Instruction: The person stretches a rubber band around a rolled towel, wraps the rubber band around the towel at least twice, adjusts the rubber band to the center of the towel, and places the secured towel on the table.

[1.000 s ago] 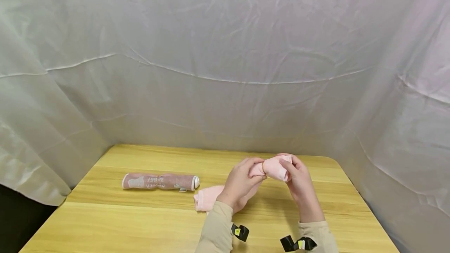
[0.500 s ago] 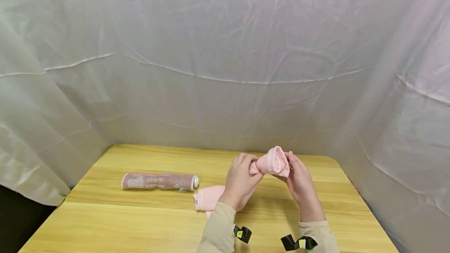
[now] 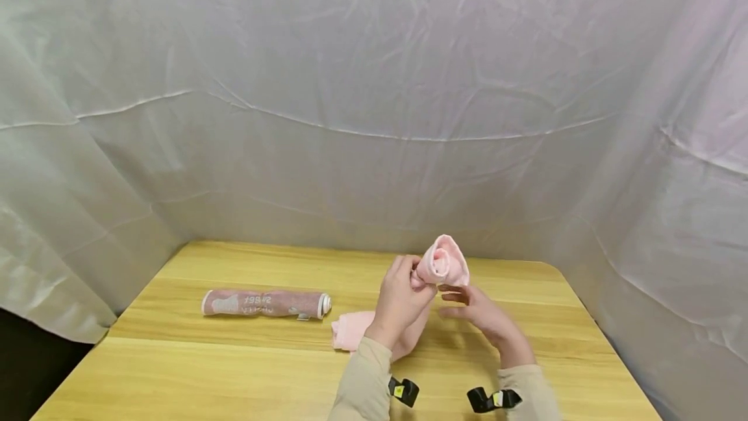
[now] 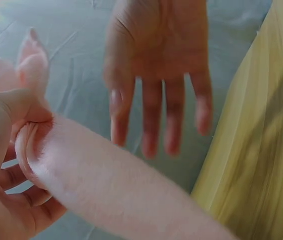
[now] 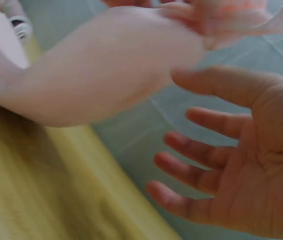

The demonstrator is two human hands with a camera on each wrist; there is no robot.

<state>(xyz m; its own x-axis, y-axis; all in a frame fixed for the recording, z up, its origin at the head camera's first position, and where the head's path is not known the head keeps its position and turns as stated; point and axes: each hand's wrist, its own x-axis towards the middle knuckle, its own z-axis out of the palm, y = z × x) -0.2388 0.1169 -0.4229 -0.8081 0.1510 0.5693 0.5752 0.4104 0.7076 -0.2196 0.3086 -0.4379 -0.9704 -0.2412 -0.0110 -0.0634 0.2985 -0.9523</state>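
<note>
A pink towel [image 3: 447,264] is bunched at one end into a flared, rose-like swirl, raised above the table. My left hand [image 3: 400,297] pinches it just below that swirl, thumb and fingers round the narrow part, as the left wrist view also shows. From there the rest of the towel [image 4: 116,180] hangs down as a smooth length, its end lying on the table behind the left forearm. My right hand [image 3: 482,317] is apart from the towel, slightly below and right of the swirl. Its fingers [image 5: 196,175] are spread and hold nothing.
A rolled mauve towel [image 3: 263,303] with pale lettering and white ends lies to the left on the wooden table [image 3: 204,375]. Grey-white cloth [image 3: 374,167] hangs behind and at both sides of the table.
The right hand has let go of the towel's end and moved down and left. The swirled end has turned upward toward the head camera, while the left hand keeps its hold.
</note>
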